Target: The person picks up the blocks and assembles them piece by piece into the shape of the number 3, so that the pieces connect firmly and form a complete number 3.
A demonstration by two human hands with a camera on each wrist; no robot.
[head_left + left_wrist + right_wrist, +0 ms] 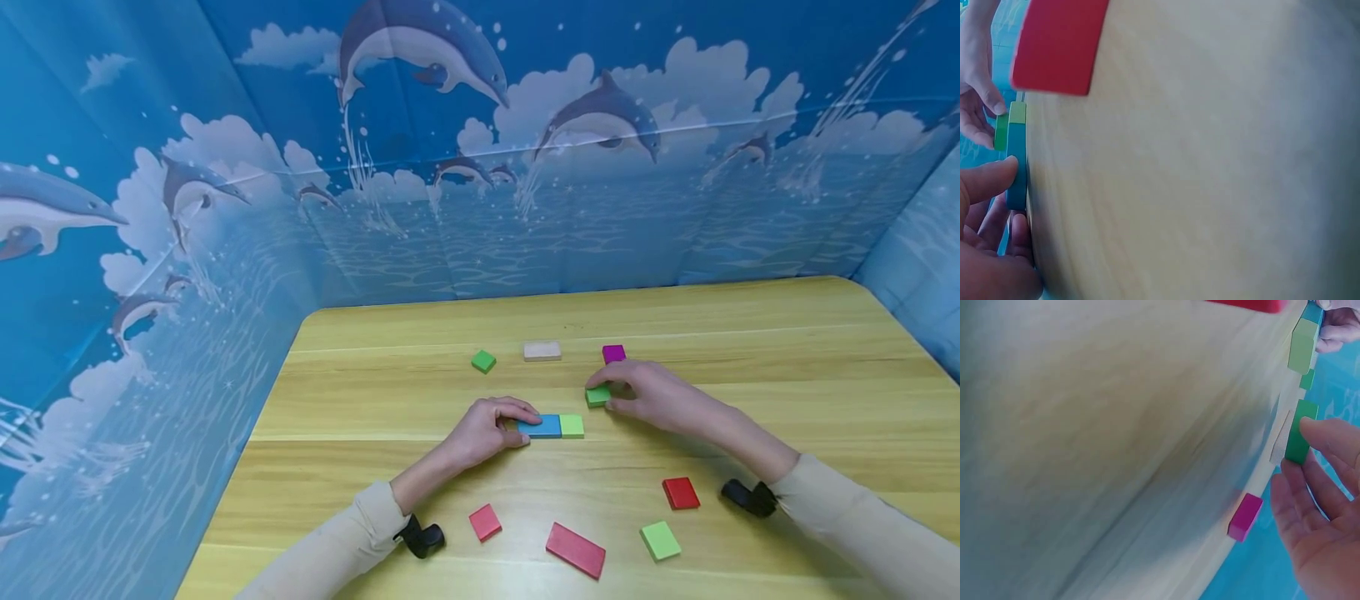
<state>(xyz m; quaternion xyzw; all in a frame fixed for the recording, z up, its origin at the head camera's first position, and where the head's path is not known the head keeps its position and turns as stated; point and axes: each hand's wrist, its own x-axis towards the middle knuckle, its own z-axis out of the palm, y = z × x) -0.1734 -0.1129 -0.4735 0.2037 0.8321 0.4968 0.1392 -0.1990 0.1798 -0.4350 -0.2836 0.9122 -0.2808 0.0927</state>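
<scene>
My left hand (486, 429) holds the left end of a blue rectangular block (545, 427) on the table, its thumb on the near side. Against the blue block's right end lies a light green square block (572, 427). Up and to the right, my right hand (660, 396) pinches a darker green block (597, 397) between thumb and fingers, apart from the light green one. In the right wrist view the thumb lies on one face of this green block (1302, 432). Just beyond the right hand sits a purple block (613, 354), partly hidden by it in the head view.
Toward the back lie a green block (483, 361) and a pale whitish block (542, 351). Nearer the front are a pinkish-red square (485, 522), a long red block (576, 550), a red square (681, 493) and a light green square (660, 541). A dolphin-print curtain (480, 233) surrounds the wooden table (337, 367).
</scene>
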